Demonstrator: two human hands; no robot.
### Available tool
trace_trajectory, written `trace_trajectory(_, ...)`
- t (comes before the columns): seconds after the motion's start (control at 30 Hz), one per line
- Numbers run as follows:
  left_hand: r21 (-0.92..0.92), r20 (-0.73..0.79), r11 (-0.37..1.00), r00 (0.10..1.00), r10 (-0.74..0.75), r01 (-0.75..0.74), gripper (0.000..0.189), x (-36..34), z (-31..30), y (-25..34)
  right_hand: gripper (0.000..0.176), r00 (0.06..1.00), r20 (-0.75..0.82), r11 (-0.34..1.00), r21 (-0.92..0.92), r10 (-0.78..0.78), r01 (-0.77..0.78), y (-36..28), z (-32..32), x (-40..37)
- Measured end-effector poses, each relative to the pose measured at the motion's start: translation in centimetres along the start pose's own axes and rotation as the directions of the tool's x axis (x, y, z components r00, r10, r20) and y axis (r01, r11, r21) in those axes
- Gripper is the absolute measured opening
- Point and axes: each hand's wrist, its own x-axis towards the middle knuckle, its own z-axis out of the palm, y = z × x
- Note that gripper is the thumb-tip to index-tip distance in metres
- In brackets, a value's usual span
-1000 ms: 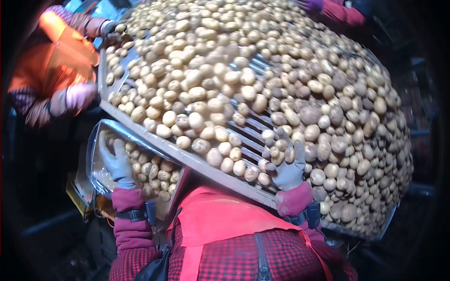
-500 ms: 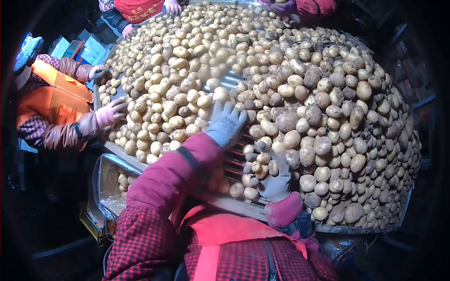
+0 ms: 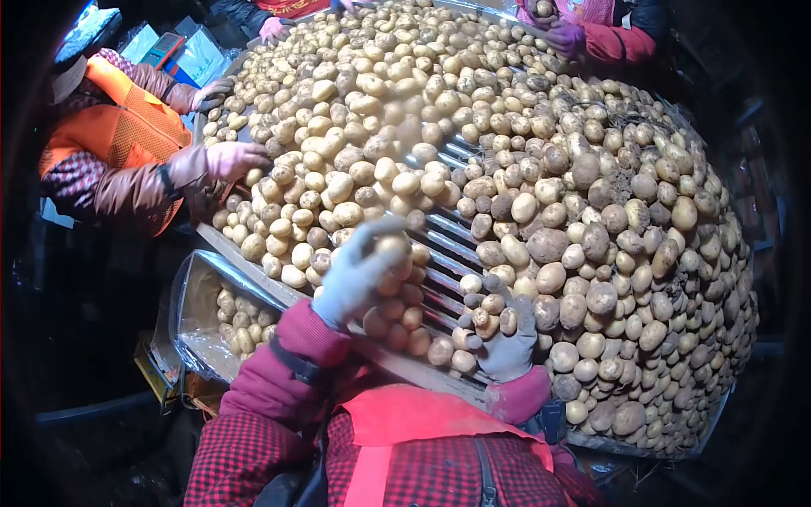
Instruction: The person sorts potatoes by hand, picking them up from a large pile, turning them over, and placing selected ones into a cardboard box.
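My left hand (image 3: 353, 275), in a pale grey glove, is curled round a potato (image 3: 394, 246) at the near side of the heap; motion blurs it slightly. More potatoes lie against and below its fingers. My right hand (image 3: 508, 345), in a dirty grey glove, is palm up near the table's front edge, its fingers bent round several small potatoes (image 3: 482, 319). Between the two hands, metal slats (image 3: 446, 262) of the sorting table show through a gap in the potatoes.
A large potato heap (image 3: 625, 287) rises on the right. Below the wooden front edge (image 3: 422, 369), a plastic-lined box (image 3: 198, 325) holds potatoes. A co-worker in an orange vest (image 3: 127, 127) works at the left, with other people's gloved hands (image 3: 564, 38) along the far side.
My left hand has drawn back toward me and left from the slats, exposing more of them. My right hand stays near the front edge with its small potatoes. The view has shifted slightly.
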Motion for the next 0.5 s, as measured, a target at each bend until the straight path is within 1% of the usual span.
trace_trajectory(0.07,-0.108,-0.054,0.991,0.996,0.077,-0.083,0.042,1.3,-2.7,0.1,0.057,1.0,-0.006,1.0,0.027,0.005,-0.005,0.2,0.0,-0.1)
trace_trajectory(0.1,-0.077,-0.092,0.987,0.986,0.137,-0.144,0.04,2.1,-3.9,0.1,0.056,1.0,-0.009,1.0,0.02,0.005,-0.005,0.2,0.1,0.0)
trace_trajectory(0.13,-0.043,-0.102,0.992,0.989,0.111,-0.116,0.034,2.7,-5.5,0.2,0.056,1.0,-0.014,1.0,0.014,0.004,-0.004,0.2,0.2,-0.1)
trace_trajectory(0.2,0.092,-0.189,0.994,0.979,0.08,-0.064,0.026,3.6,-7.1,1.4,0.055,1.0,-0.029,1.0,0.005,-0.003,0.003,0.1,0.5,-0.2)
trace_trajectory(0.27,0.198,-0.223,0.972,0.96,0.168,-0.124,0.022,4.9,-7.5,2.9,0.053,0.999,-0.033,1.0,0.016,0.008,-0.008,-0.2,0.9,0.0)
trace_trajectory(0.3,0.165,-0.195,0.978,0.967,0.162,-0.13,0.022,6.6,-9.4,2.1,0.053,0.999,-0.029,1.0,0.021,0.016,-0.015,-0.2,1.0,-0.1)
trace_trajectory(0.33,0.237,-0.193,0.961,0.963,0.188,-0.14,0.021,7.8,-10.3,2.3,0.053,0.999,-0.025,0.999,0.028,0.026,-0.025,-0.2,1.0,-0.1)
trace_trajectory(0.4,0.307,-0.133,0.929,0.957,0.259,-0.208,0.021,9.8,-11.4,3.1,0.054,0.999,-0.012,0.999,0.004,0.036,-0.036,-0.3,0.5,0.1)
trace_trajectory(0.47,0.388,-0.128,0.89,0.942,0.311,-0.241,0.023,12.1,-11.4,3.6,0.054,1.0,0.0,1.0,-0.006,0.023,-0.023,-0.2,0.3,0.4)
trace_trajectory(0.5,0.45,-0.116,0.866,0.948,0.298,-0.217,0.028,13.1,-11.2,3.9,0.054,0.998,-0.037,0.998,0.052,0.041,-0.039,-0.2,0.4,0.2)
